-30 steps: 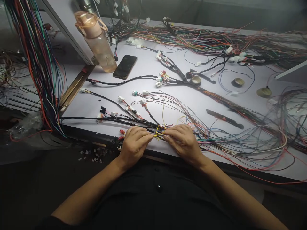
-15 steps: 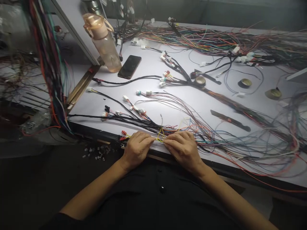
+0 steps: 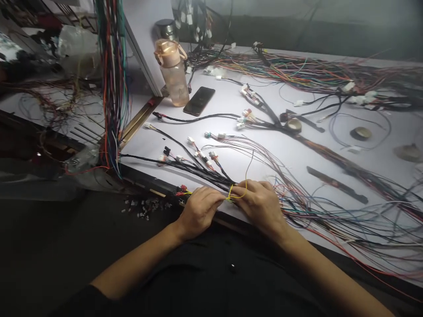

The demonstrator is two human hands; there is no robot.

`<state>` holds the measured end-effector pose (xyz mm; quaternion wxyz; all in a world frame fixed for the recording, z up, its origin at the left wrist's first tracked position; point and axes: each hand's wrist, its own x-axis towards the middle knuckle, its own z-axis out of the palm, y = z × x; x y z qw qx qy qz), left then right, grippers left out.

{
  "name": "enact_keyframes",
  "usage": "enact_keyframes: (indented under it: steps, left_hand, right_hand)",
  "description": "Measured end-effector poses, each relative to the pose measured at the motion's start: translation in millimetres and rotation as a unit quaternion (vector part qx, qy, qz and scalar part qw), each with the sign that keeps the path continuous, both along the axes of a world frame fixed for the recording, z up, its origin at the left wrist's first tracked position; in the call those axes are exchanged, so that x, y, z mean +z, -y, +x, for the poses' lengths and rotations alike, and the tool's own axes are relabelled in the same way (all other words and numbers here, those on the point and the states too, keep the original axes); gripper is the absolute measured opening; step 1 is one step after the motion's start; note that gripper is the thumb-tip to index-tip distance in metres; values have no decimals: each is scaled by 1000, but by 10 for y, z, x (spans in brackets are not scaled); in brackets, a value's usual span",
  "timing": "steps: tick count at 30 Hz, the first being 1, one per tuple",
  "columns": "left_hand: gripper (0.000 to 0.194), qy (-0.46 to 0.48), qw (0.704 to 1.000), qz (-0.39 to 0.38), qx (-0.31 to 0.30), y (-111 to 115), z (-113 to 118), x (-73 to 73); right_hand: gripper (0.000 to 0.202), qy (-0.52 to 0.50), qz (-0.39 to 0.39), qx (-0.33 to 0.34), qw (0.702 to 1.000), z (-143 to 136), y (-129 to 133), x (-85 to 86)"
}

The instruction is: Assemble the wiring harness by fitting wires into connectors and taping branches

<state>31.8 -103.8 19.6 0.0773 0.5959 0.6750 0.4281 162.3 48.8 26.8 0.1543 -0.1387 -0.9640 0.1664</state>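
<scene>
At the table's front edge my left hand (image 3: 202,210) is closed in a pinch on a thin yellow wire (image 3: 246,181). My right hand (image 3: 261,207) is closed on the same wire, just right of the left fingertips. A loop of this wire rises over my right fingers, its free end pointing up. Behind the hands lies a black-taped wire harness (image 3: 194,169) with several small connectors on its branches. Red connectors (image 3: 181,190) with yellow wires lie left of my left hand. My fingers hide the exact point where the wire is gripped.
A drinking bottle (image 3: 175,81) stands at the back left beside a phone (image 3: 199,100). A long harness (image 3: 310,143) with a tape roll (image 3: 293,125) crosses the table. A dark flat blade-like strip (image 3: 337,184) lies to the right. Hanging wires (image 3: 112,88) are at left.
The view has shifted, so the table's things sit further right in it. The yellow wire, crossed between my hands before, now forms a taller loop over my right fingers.
</scene>
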Motion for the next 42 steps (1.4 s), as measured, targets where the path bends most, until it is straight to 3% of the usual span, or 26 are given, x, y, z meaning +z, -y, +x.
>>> enact_keyframes:
  steps: [4,6,10,13,16,23,29,32,35,38,42]
  left_hand:
    - [17,6,1000,14,7,-11,-23,15]
    - [13,20,999,-19,30,-28,-13,59]
    - [13,46,984,-118,128,-119,62,161]
    - [18,50,977,-148,144,-224,88,188]
    - [8,62,976,-149,144,-299,46,199]
    - [9,23,978,-88,189,-361,-84,253]
    - [7,21,982,31,187,-426,-148,223]
    - [9,39,986,35,158,-463,-161,186]
    - [10,44,988,42,141,-479,-153,188]
    - [6,42,993,51,101,-474,-157,227]
    - [6,44,997,42,52,-449,-211,265]
  right_hand:
    - [14,52,22,-32,998,-142,31,53]
    - [17,52,28,-31,998,-183,45,56]
    - [19,34,30,-13,999,-170,48,13]
    - [19,23,51,13,998,-119,2,-28]
    - [20,14,62,36,997,-60,-81,-35]
    - [17,-31,-86,45,995,80,-240,38]
    - [12,-114,-222,36,968,129,-231,109]
    - [20,-69,-246,20,967,99,-244,248]
    - [29,1,-197,-3,980,-7,-245,422]
    - [33,45,-160,-21,986,-154,-237,491]
    - [33,72,-273,13,959,-234,-255,418]
